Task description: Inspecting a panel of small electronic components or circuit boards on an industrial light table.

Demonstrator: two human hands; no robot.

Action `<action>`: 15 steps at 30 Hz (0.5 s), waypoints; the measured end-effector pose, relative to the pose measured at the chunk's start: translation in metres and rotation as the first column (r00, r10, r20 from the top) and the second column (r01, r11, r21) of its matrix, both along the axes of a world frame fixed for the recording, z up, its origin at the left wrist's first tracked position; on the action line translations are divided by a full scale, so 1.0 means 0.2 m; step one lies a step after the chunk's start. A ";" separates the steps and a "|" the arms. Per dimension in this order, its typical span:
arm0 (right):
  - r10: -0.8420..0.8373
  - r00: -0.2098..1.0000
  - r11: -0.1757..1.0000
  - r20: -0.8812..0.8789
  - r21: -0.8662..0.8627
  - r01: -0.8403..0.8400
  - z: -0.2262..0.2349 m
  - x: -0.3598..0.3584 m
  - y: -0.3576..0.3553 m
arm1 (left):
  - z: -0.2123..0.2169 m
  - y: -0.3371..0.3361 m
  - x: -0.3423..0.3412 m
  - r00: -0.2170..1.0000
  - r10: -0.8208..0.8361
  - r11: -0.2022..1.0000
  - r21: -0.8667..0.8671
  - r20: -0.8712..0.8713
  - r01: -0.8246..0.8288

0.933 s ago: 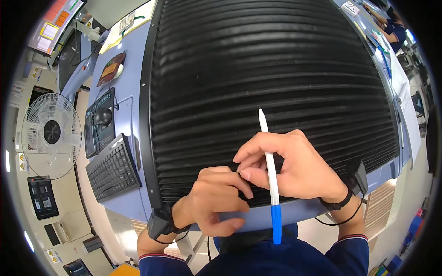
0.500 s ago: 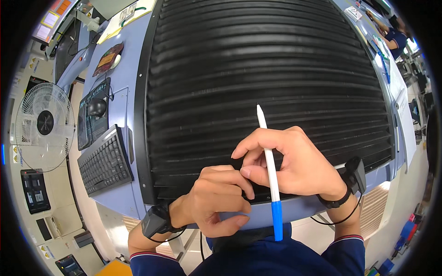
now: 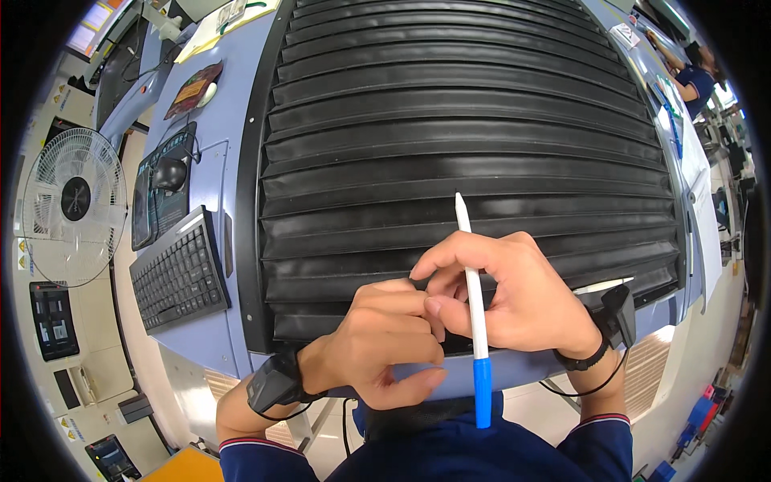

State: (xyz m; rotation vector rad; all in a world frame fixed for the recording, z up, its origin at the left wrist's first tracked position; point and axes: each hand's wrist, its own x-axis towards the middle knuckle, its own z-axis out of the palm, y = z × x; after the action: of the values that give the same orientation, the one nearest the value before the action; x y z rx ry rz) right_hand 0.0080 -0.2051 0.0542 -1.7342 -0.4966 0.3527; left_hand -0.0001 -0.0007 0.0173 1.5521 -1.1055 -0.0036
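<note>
A white pen [image 3: 475, 313] with a blue cap lies slantwise across my right hand [image 3: 514, 297], its thin tip pointing away from me and its capped end toward me. The bent fingers of that hand hold it, though the exact grip is partly hidden. My left hand [image 3: 385, 341] is loosely curled, with the thumb apart from the fingers and nothing visible held. Its fingertips meet or nearly meet my right thumb and fingers. Both hands are above the near edge of a black ribbed bellows cover [image 3: 466, 173].
At left are a black keyboard [image 3: 181, 277], a mouse [image 3: 169, 173] and a dark red packet [image 3: 193, 90] on the blue-grey surface [image 3: 229, 120]. A fan [image 3: 75, 201] stands farther left. A slim white stick [image 3: 602, 285] lies by my right wrist. Another person [image 3: 697, 80] is far right.
The pen has shifted slightly nearer to me, together with my right hand. The view has moved a little, and the slim white stick near my right wrist shows more fully.
</note>
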 end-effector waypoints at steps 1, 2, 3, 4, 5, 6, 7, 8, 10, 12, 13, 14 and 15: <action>-0.012 1.000 1.000 0.020 -0.016 0.013 -0.01 0.00 0.00 | -0.01 0.00 0.01 1.000 0.001 1.000 -0.003 0.001 -0.001; -0.025 0.999 0.999 0.041 -0.032 0.026 -0.01 0.00 0.00 | -0.02 -0.01 0.01 1.000 -0.002 1.000 -0.004 0.004 0.002; -0.027 0.999 0.999 0.044 -0.033 0.029 -0.02 0.00 0.00 | -0.02 -0.01 0.01 1.000 0.005 1.000 0.003 0.004 -0.005; -0.016 0.999 0.999 0.050 -0.039 0.018 -0.02 0.00 0.00 | -0.03 -0.01 0.01 1.000 0.013 1.000 0.012 0.006 -0.013; -0.004 0.998 0.999 0.056 -0.045 0.007 -0.02 0.00 0.00 | -0.03 -0.01 0.01 1.000 0.011 1.000 0.013 0.010 -0.012; -0.006 0.998 0.999 0.060 -0.043 0.009 -0.02 0.00 0.00 | -0.03 -0.01 0.01 1.000 0.017 0.999 0.027 0.021 -0.017; -0.008 0.998 0.999 0.068 -0.039 0.011 -0.02 0.00 0.00 | -0.03 -0.01 0.01 0.999 0.022 0.999 0.042 0.033 -0.024; -0.009 0.997 0.999 0.076 -0.034 0.012 -0.02 0.00 0.01 | -0.03 -0.01 0.01 0.999 0.021 0.999 0.045 0.038 -0.023; -0.015 0.995 0.999 0.097 -0.035 0.019 -0.02 -0.01 0.01 | -0.04 -0.01 0.01 0.997 0.028 0.999 0.036 0.065 -0.030; -0.019 0.993 0.999 0.117 -0.036 0.024 -0.02 -0.01 0.01 | -0.04 -0.01 0.00 0.997 0.033 0.998 0.045 0.069 -0.036; -0.017 0.993 0.999 0.115 -0.046 0.023 -0.03 -0.01 0.01 | -0.04 -0.01 0.01 0.997 0.038 0.998 0.050 0.071 -0.042; -0.015 0.993 0.998 0.113 -0.056 0.021 -0.03 -0.01 0.01 | -0.05 -0.01 0.01 0.997 0.038 0.998 0.050 0.074 -0.041; -0.015 0.993 0.998 0.116 -0.056 0.021 -0.03 -0.01 0.01 | -0.05 -0.02 0.01 0.995 0.045 0.998 0.047 0.086 -0.049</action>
State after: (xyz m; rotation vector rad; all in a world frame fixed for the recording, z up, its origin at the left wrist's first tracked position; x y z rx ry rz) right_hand 0.0067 -0.2034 0.0487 -1.8208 -0.5584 0.2568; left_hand 0.0017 -0.0040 0.0075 1.6340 -1.1424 0.0680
